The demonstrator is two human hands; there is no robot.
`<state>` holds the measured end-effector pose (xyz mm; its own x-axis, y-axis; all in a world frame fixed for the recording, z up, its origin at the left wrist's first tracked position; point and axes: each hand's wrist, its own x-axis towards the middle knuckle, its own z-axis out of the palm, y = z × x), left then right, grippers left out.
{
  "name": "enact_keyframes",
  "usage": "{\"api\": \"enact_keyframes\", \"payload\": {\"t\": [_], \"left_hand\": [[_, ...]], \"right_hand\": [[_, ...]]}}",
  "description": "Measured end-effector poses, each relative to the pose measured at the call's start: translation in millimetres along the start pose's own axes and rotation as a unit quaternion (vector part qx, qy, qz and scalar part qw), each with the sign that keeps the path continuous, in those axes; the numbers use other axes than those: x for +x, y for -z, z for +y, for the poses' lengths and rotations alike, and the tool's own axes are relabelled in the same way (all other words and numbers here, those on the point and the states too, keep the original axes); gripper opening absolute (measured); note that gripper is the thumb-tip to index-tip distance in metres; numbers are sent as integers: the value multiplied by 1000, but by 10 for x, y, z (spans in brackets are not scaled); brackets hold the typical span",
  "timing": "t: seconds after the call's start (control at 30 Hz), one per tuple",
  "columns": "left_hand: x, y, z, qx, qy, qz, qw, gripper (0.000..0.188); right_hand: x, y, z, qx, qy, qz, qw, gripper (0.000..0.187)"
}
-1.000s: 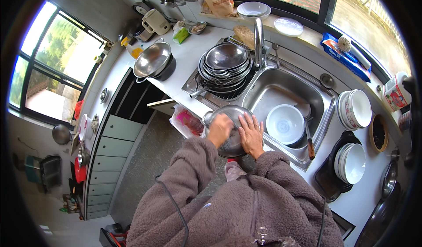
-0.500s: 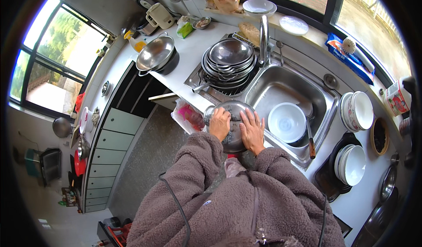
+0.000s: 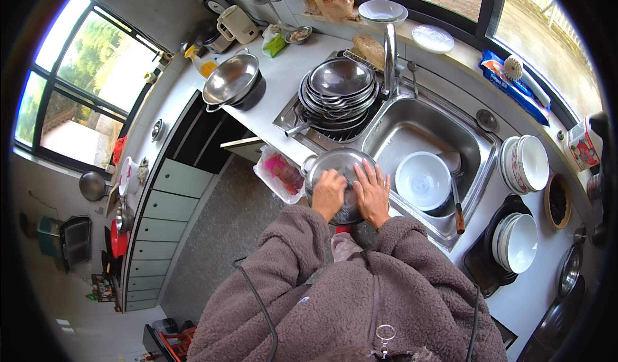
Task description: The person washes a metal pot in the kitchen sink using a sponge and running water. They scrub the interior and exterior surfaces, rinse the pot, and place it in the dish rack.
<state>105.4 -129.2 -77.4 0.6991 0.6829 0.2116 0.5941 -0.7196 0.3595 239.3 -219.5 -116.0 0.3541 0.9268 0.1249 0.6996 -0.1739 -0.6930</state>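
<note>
A round metal pot (image 3: 348,158) with a small side handle lies at the front edge of the counter, its broad flat face up. My left hand (image 3: 329,193) presses on this face with curled fingers; whatever is under them is hidden. Flat against the right part of the same pot rests my right hand (image 3: 371,193), its fingers stretched out. Just to the right, a white bowl (image 3: 423,180) sits in the steel sink (image 3: 412,130), beside a scraper-like tool with a wooden handle (image 3: 459,220).
Stacked metal pans (image 3: 339,79) stand on the drainboard behind the pot. A two-handled metal pan (image 3: 230,80) is at the back left. White bowls (image 3: 533,162) and a dark tray (image 3: 473,269) line the right counter. A plastic bin (image 3: 273,185) hangs low on the left.
My left hand has shifted slightly down across the pot, its fingers more curled. The right hand stays flat in about the same place on it.
</note>
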Motion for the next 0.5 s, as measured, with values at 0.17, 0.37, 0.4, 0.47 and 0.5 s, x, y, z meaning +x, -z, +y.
{"api": "enact_keyframes", "payload": {"t": [0.17,0.37,0.4,0.47,0.5], "left_hand": [[-31,-28,-1,19,-6,61,998,5],[92,37,-159,23,26,99,994,5],[117,51,-192,19,70,172,982,2],[99,66,-219,25,67,160,985,3],[37,62,-197,-6,12,95,995,4]], "right_hand": [[-17,-23,8,-4,-2,1,1000,50],[-4,-24,-4,-19,1,7,1000,49],[-6,-22,-5,-7,2,12,1000,50],[-6,-17,-5,-10,8,15,1000,50],[-5,-13,-6,-7,2,3,1000,50]]}}
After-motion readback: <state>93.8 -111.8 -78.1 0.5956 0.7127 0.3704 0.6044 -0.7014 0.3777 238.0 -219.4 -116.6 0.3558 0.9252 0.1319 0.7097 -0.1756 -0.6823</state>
